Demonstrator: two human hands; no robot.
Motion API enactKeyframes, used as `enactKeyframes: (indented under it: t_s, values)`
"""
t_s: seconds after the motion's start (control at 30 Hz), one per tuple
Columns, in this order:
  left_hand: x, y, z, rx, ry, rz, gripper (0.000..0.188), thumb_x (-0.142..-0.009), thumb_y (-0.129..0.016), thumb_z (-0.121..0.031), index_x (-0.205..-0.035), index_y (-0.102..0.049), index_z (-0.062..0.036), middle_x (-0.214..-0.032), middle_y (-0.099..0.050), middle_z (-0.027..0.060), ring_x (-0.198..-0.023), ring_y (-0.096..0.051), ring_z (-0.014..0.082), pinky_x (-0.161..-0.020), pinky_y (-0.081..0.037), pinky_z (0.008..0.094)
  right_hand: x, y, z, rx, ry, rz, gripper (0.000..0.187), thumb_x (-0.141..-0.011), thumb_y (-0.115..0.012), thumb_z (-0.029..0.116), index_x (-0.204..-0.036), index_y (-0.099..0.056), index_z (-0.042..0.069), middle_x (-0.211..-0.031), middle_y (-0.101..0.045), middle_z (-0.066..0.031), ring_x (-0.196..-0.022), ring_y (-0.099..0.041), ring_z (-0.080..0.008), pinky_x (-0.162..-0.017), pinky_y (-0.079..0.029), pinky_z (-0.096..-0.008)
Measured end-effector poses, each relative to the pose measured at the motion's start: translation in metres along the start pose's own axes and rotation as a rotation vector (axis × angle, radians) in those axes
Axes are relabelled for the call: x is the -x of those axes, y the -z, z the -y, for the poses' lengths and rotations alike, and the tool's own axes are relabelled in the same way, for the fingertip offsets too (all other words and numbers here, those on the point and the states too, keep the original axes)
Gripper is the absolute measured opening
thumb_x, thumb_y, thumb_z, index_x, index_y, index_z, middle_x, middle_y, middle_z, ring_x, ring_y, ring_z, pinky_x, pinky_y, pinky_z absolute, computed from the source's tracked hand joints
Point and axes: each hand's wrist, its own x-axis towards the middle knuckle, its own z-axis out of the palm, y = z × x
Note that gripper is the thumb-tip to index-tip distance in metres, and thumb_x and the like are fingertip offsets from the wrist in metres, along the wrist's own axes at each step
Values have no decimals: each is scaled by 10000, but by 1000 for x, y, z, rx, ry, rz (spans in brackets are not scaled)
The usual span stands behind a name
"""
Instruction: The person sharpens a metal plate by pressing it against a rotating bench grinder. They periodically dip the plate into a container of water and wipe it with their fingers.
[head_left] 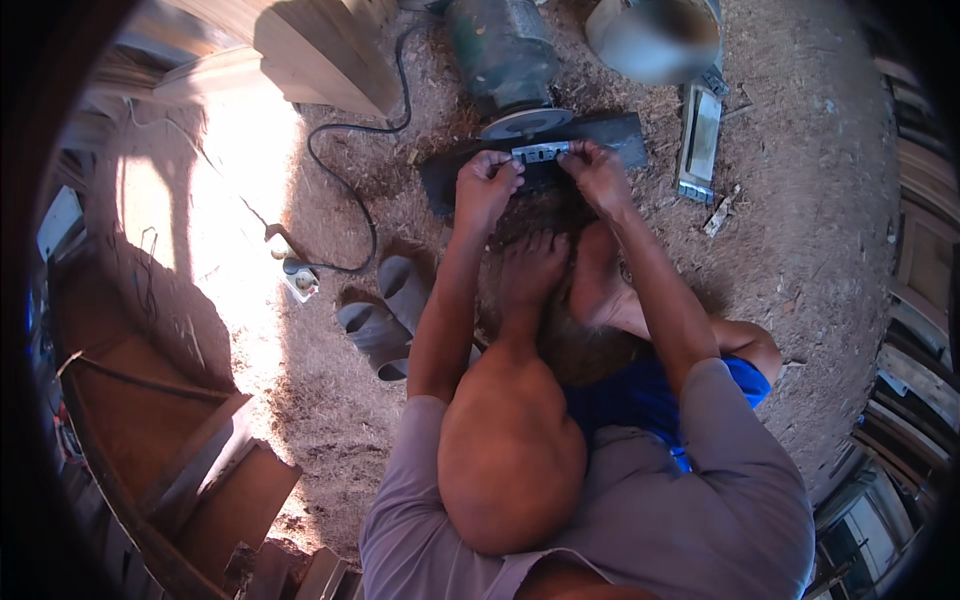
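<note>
Between both hands I hold a short, flat, slotted metal blade (541, 153) by its two ends. My left hand (488, 180) pinches its left end, while the fingers of my right hand (598, 175) are closed on the right end. Just beyond the blade is the pale round wheel (526, 123) of a worn green motor grinder (500, 50); whether blade and wheel touch, I cannot tell. Beneath my hands lies a dark flat board (445, 180). My bare feet (535, 262) rest close to its near side.
A round pot (655, 40) stands right of the grinder, above a long narrow tool or block (700, 140). A black cable (358, 190) runs to a power strip (294, 268) on the left. Grey slippers (375, 330) lie by my left forearm. Wood pieces (920, 250) line the right side.
</note>
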Motion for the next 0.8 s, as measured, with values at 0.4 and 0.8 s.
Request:
enactKeyframes:
  t_s: [0.4,0.8]
  values:
    - [-24,6,3,-34,41,-13,143,-888,-622,-99,-955,-591,23,-864,-677,108,-717,-671,145,-612,-537,242,-22,-11,0,62,-69,2,242,-811,-702,145,-984,-653,-17,-757,-679,-114,-627,-625,-131,-602,-488,-289]
    - [-28,2,1,-23,57,-10,151,-896,-606,-99,-972,-601,31,-877,-675,111,-728,-676,157,-617,-540,244,-31,-18,-12,40,-11,-66,217,-819,-682,134,-969,-654,-21,-709,-676,-110,-595,-635,-142,-581,-490,-290]
